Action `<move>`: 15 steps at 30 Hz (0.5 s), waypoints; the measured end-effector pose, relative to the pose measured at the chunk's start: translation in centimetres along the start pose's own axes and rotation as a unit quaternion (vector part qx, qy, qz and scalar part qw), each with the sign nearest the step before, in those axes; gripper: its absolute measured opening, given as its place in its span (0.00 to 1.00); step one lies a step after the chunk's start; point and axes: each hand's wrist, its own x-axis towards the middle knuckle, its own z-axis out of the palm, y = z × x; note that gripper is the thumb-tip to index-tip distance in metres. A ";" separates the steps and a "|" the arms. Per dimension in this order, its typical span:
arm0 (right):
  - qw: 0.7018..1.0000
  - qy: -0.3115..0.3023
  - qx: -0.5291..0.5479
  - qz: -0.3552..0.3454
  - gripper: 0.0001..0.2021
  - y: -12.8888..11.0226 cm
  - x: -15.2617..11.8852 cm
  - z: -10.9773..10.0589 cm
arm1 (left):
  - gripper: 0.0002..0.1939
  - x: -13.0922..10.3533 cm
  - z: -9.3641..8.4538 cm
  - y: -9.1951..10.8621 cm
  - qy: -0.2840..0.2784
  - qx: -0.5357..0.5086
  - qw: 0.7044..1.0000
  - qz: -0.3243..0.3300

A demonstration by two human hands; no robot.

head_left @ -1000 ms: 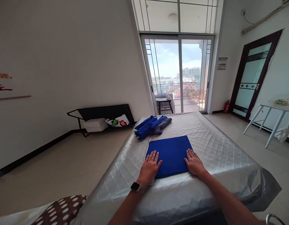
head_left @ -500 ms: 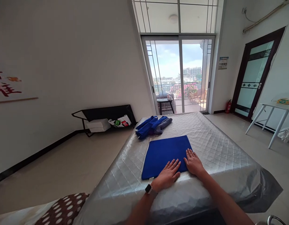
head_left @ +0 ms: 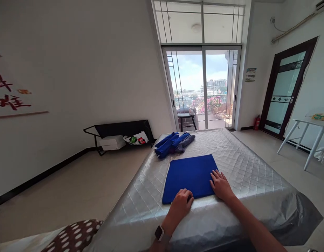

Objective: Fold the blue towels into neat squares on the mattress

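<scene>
A flat blue cloth point(head_left: 190, 173), roughly rectangular, lies on the silver quilted cover. My left hand point(head_left: 181, 201), a watch on its wrist, has its fingers curled closed at the cloth's near edge; the fingertips are partly hidden. At the right edge, my right hand point(head_left: 221, 183) lies flat and open, fingers on the cloth and palm partly over the silver cover. Beyond them sits a loose pile of folded blue and grey cloth point(head_left: 173, 144), apart from both hands.
The silver cover point(head_left: 243, 164) drapes over a bed-like surface. A black rack point(head_left: 125, 130) holds a white box point(head_left: 111, 142) and a printed bag. At right stands a white table point(head_left: 312, 120). A brown dotted fabric point(head_left: 72, 235) is at lower left. Sliding glass doors point(head_left: 204, 87) are behind.
My left hand has gone from flat on the cloth to curled at its near edge, moving slightly left and down. A white tag there is now hidden. My right hand stays at the right edge.
</scene>
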 end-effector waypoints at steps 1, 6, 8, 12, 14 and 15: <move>1.000 0.019 0.001 -0.010 0.23 0.0 0.0 -0.1 | 0.07 0.1 0.0 0.1 -0.001 -0.005 1.000 -0.004; 0.994 0.037 0.075 -0.073 0.14 -0.3 -0.7 -1.7 | 0.09 0.3 0.4 -0.3 0.009 -0.023 1.000 0.004; 0.988 0.002 0.114 -0.103 0.10 -0.3 -1.3 -2.4 | 0.08 0.3 0.7 -0.7 0.022 -0.008 1.000 0.020; 0.982 -0.034 0.134 -0.130 0.07 -0.2 -2.3 -3.1 | 0.10 0.3 1.3 -1.0 0.042 0.077 0.991 0.098; 0.980 -0.038 0.137 -0.138 0.06 -0.1 -2.5 -3.2 | 0.12 0.2 1.5 -0.8 0.052 0.126 0.982 0.134; 0.979 -0.041 0.140 -0.143 0.06 -0.1 -2.5 -3.2 | 0.13 0.2 1.4 -0.7 0.058 0.143 0.977 0.145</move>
